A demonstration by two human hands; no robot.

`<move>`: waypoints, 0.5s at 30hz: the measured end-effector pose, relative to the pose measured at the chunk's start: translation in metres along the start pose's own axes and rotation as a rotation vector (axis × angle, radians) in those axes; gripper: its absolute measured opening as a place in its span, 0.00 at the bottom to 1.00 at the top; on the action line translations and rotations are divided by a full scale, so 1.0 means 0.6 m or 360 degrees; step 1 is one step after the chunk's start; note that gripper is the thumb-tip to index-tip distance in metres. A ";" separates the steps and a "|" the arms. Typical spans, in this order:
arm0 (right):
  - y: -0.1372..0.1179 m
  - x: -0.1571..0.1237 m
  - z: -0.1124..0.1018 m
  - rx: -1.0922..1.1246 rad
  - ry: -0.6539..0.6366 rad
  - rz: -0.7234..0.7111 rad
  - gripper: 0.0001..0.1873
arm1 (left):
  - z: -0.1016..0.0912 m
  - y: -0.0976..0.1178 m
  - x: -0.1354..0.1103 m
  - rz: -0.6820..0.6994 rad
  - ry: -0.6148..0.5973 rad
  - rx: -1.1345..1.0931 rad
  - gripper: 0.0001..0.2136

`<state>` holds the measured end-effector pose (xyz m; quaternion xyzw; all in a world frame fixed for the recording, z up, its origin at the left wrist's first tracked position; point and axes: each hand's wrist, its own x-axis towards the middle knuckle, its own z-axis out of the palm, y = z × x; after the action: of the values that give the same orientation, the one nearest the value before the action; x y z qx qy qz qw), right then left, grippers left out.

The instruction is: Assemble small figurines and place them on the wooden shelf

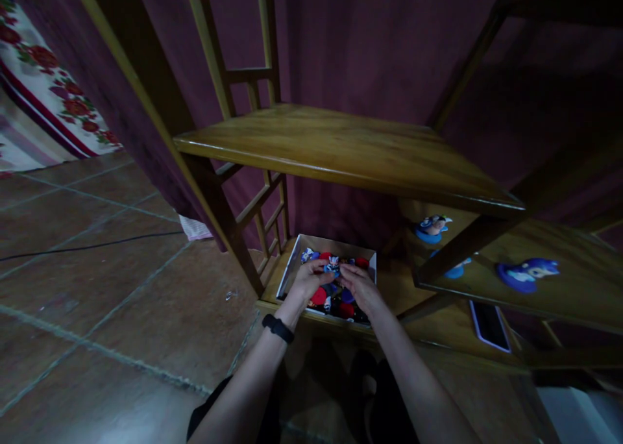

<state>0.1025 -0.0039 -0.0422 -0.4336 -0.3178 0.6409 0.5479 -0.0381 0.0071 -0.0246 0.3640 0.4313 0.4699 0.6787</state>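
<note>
A small blue-and-white figurine (pixel 333 265) is held upright between my two hands, above a shallow white box (pixel 294 262). My left hand (pixel 310 278) grips it from the left with thumb and fingers, and my right hand (pixel 357 284) pinches it from the right. In the box lie several more figurines and round pieces, among them a red piece (pixel 318 295) below my left hand and a blue-and-white figurine (pixel 308 255) at the back left. Parts of the box's contents are hidden under my hands. A black band (pixel 278 328) is on my left wrist.
The box sits on the bottom board of a wooden shelf unit, below a higher shelf (pixel 331 145). To the right, figurines on blue bases stand on another shelf, including a purple-blue figurine (pixel 528 274). A phone (pixel 489 325) lies below them. A cable (pixel 92 245) crosses the tiled floor.
</note>
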 end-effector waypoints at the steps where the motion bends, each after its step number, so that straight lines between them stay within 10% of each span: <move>1: -0.001 0.000 -0.001 0.0011 0.0001 0.0002 0.15 | -0.001 -0.001 0.001 0.0054 -0.0054 0.0080 0.15; 15: 0.011 0.006 -0.010 0.0040 0.0050 0.0147 0.15 | 0.003 0.019 -0.013 0.0473 -0.0118 0.1527 0.14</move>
<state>0.1049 -0.0020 -0.0514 -0.4511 -0.2807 0.6626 0.5279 -0.0417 0.0027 -0.0115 0.7090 0.5178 0.2970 0.3756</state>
